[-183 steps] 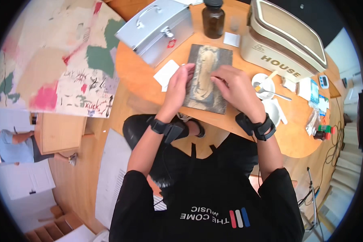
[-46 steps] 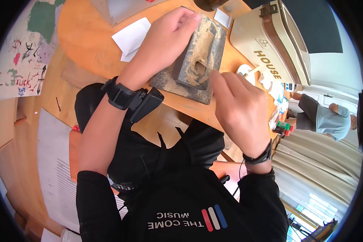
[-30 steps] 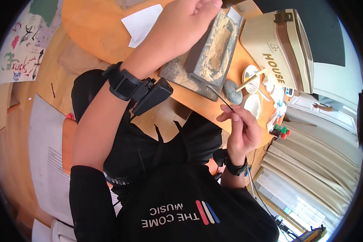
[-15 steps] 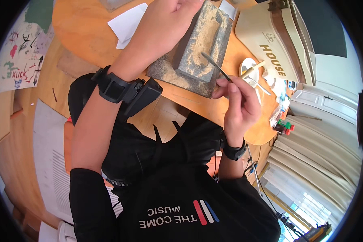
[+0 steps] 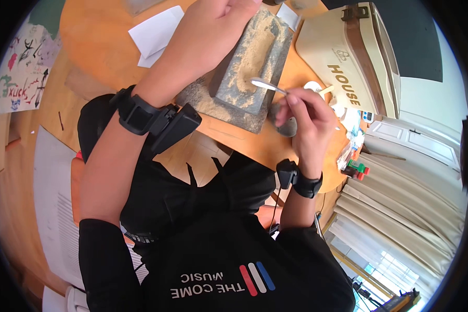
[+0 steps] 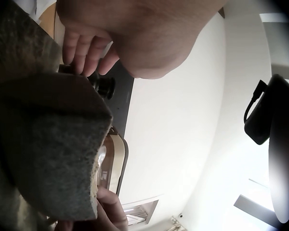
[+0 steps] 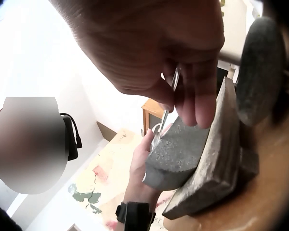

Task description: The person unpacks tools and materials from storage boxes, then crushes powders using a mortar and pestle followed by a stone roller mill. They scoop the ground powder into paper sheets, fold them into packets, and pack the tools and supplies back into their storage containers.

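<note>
In the head view a grey stone trough (image 5: 237,88) stands tilted on a dark stone slab (image 5: 221,115). Tan powder (image 5: 257,49) covers its hollow and rim. My left hand (image 5: 213,26) grips the trough's far left edge, its fingertips cut off by the frame. In the left wrist view those fingers (image 6: 84,53) show beyond the trough's dark end. Pinched in my right hand (image 5: 309,117) is a small metal spoon (image 5: 268,84), its bowl over the near part of the hollow. The right wrist view shows the spoon handle (image 7: 175,79) between thumb and fingers.
A round stone grinder (image 5: 283,126) lies right of the slab, partly behind my right hand. Beyond stands a cream box marked HOUSE (image 5: 327,57). White paper (image 5: 156,34) lies left on the wooden table (image 5: 96,31); bottles with green and red caps (image 5: 356,169) stand far right.
Earlier the trough lay flat between both hands; it now tilts in my left hand. Over the last second my right hand has brought the spoon up from the slab's near edge over the hollow.
</note>
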`<state>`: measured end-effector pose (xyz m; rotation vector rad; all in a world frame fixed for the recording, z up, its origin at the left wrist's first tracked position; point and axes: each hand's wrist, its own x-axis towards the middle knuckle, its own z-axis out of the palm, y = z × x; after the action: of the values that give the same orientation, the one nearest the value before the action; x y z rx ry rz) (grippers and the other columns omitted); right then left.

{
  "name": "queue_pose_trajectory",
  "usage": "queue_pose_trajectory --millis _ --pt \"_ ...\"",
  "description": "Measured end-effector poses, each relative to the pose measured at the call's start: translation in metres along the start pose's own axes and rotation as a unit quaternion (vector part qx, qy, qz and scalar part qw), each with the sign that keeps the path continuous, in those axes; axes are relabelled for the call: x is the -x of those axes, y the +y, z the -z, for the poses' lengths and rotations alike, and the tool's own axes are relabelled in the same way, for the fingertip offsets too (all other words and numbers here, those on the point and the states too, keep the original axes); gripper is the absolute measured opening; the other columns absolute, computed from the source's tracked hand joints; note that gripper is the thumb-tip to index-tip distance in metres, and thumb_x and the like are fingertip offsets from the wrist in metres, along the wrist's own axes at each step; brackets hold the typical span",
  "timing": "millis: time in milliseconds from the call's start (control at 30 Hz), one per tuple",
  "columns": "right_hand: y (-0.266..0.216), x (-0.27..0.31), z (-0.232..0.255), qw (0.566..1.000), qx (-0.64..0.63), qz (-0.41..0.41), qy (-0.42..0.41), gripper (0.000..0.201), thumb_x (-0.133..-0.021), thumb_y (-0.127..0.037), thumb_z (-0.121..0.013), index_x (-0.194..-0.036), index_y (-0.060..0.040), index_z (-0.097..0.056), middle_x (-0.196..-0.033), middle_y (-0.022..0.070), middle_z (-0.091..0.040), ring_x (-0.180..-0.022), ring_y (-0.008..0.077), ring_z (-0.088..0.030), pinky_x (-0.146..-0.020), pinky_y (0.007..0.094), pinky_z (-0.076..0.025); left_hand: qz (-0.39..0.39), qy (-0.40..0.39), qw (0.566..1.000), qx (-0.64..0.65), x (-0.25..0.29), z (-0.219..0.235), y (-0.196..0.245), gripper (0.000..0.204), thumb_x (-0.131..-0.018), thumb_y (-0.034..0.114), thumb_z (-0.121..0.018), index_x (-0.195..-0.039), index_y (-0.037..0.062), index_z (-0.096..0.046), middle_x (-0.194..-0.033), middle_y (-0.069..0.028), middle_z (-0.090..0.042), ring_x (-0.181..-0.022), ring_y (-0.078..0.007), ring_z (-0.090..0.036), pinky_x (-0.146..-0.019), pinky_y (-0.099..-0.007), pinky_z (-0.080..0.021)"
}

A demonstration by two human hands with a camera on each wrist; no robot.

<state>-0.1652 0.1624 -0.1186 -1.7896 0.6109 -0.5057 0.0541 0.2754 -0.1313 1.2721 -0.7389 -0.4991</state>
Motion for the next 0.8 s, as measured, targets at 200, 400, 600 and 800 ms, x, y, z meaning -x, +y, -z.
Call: queue_pose_trajectory --millis 200,400,600,800 --pt "-0.010 -0.040 -0.026 0.994 0.060 0.034 0.085 0.012 -0.102 -0.002 -0.062 -0.106 0.0049 -0.070 -0.086 0.0083 -0.069 -0.067 0.0130 -0.065 -0.060 0.0269 -0.054 0.015 0.013 0.999 0.035 -0.010 -0.006 -0.004 0.032 -0.113 0.025 -0.047 -0.113 -0.0032 -0.061 -0.101 -0.0072 -0.066 -0.097 -0.0121 -0.061 -0.088 -0.0272 -0.049" --pt "-0.014 -0.010 -0.006 0.976 0.146 0.114 0.115 0.010 -0.101 0.000 -0.063 -0.105 0.0055 -0.070 -0.083 0.0077 -0.068 -0.068 0.0116 -0.065 -0.058 0.0252 -0.049 -0.075 0.046 0.996 -0.002 -0.019 0.001 -0.022 0.045 -0.112 0.035 -0.045 -0.124 -0.0025 -0.065 -0.120 -0.0116 -0.070 -0.112 -0.0190 -0.066 -0.100 -0.0325 -0.049" --pt "-0.015 -0.074 -0.025 0.948 0.189 0.223 0.123 0.013 -0.102 -0.002 -0.061 -0.107 0.0047 -0.071 -0.081 0.0047 -0.067 -0.066 0.0088 -0.063 -0.057 0.0236 -0.049 -0.047 0.057 0.996 0.045 -0.021 -0.008 -0.021 0.051 -0.113 0.039 -0.039 -0.127 -0.0041 -0.064 -0.122 -0.0141 -0.069 -0.116 -0.0208 -0.064 -0.104 -0.0340 -0.048" --pt "-0.012 -0.049 -0.026 0.990 0.105 0.065 0.068 0.014 -0.099 0.000 -0.060 -0.106 0.0016 -0.073 -0.077 0.0049 -0.065 -0.062 0.0097 -0.059 -0.057 0.0253 -0.047 -0.048 0.094 0.991 0.087 -0.015 -0.016 -0.017 0.054 -0.112 0.044 -0.043 -0.126 -0.0046 -0.062 -0.123 -0.0157 -0.068 -0.118 -0.0232 -0.063 -0.105 -0.0360 -0.047"
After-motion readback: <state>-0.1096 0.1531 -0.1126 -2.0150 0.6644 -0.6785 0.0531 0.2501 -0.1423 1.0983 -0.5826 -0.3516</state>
